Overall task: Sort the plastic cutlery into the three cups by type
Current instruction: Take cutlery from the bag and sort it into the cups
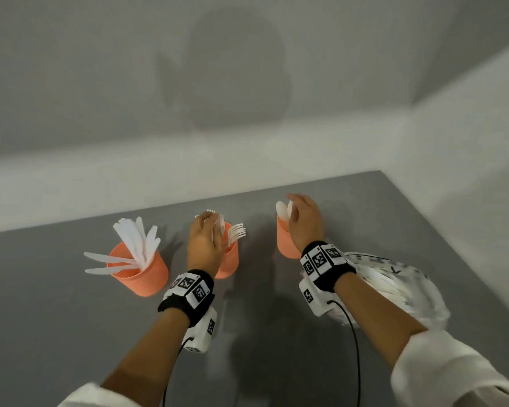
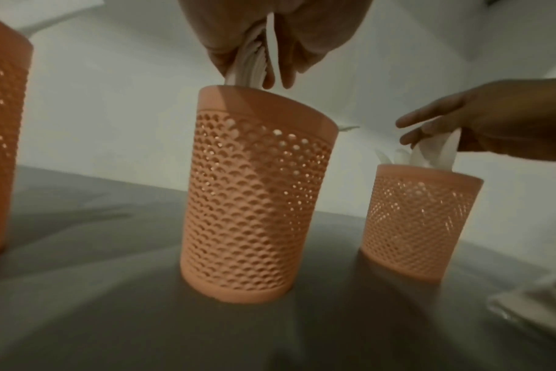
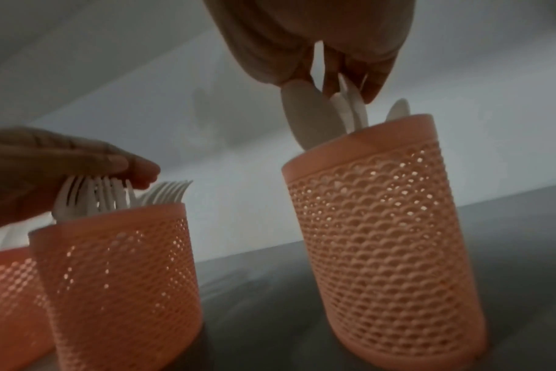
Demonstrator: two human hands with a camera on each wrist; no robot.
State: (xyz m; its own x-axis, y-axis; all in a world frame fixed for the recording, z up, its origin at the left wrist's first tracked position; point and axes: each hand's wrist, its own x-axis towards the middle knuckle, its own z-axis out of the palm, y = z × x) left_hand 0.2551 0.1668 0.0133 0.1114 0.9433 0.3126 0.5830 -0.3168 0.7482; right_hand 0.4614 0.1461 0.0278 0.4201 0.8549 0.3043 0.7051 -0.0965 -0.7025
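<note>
Three orange perforated cups stand in a row on the grey table. The left cup holds white knives. Over the middle cup, my left hand pinches a bundle of white forks whose lower ends are inside the cup; more forks lean at its right rim. My right hand grips white spoons that stand in the right cup. In the right wrist view its fingers close round the spoons above the cup.
A clear plastic bag with white contents lies on the table under my right forearm, just right of the spoon cup. White walls bound the table at the back and right. Bare grey tabletop lies in front of the cups.
</note>
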